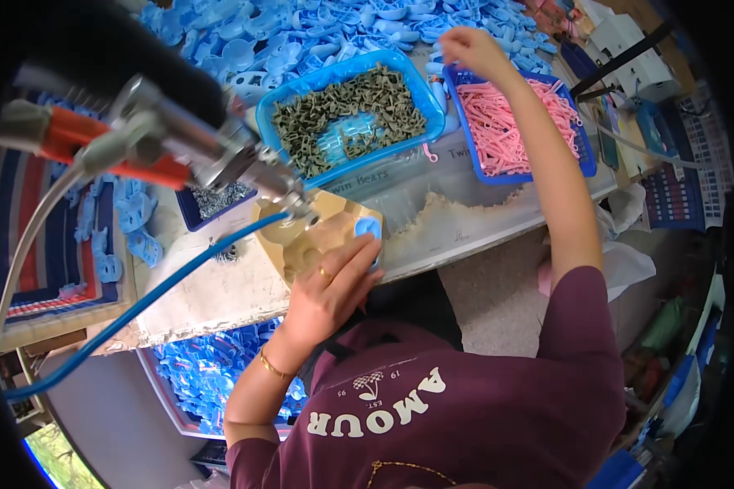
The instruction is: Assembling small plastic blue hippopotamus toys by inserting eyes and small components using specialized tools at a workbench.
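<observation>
My left hand (334,285), with a ring and a bracelet, reaches over the bench's near edge. Its fingers are closed on a small blue plastic part (369,226) at the right side of a tan, hollowed block (322,232). Farther off, my right hand (473,53) is raised near the far left corner of a dark blue basket (538,178) of pink plastic strips (518,130). Its fingers are curled together, and whatever they may hold is hidden. Above the tan block's left side hangs a metal-tipped power tool (261,175).
A light blue tub (261,122) holds grey-brown small parts. Behind it lies a heap of blue plastic shells (326,33). A small tray of screws (216,200) stands under the tool. A blue hose (139,306) crosses the left side. Below the bench is a bin of blue parts (212,375).
</observation>
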`<state>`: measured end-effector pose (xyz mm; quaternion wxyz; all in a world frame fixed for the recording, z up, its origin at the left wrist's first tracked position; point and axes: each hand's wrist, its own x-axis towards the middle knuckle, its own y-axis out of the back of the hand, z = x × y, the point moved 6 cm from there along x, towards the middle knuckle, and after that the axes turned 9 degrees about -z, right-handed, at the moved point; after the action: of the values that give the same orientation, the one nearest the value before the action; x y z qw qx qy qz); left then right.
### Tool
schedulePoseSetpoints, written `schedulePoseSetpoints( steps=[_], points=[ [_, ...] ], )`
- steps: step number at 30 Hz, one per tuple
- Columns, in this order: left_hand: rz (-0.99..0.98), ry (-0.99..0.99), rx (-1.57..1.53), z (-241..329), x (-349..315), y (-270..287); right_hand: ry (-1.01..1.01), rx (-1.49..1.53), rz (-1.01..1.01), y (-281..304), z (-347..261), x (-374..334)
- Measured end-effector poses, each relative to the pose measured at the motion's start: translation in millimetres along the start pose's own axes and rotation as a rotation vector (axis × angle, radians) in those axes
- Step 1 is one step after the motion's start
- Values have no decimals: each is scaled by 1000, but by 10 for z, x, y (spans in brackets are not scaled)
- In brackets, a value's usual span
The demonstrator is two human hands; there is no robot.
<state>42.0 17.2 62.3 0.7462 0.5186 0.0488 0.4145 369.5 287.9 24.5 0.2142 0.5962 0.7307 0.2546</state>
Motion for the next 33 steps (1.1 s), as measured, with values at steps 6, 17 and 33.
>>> schedulePoseSetpoints(
  steps=[6, 17, 33],
  points=[
    [8, 82, -46, -15, -256, -34, 36, -736, 438, 792, 1759, 830],
    [22, 57, 190, -36, -396, -7, -125, -881, 258, 1452, 1765, 701],
    [11, 137, 245, -329, -682, -187, 448, -336, -378, -1766, -1668, -2008]
  ],
)
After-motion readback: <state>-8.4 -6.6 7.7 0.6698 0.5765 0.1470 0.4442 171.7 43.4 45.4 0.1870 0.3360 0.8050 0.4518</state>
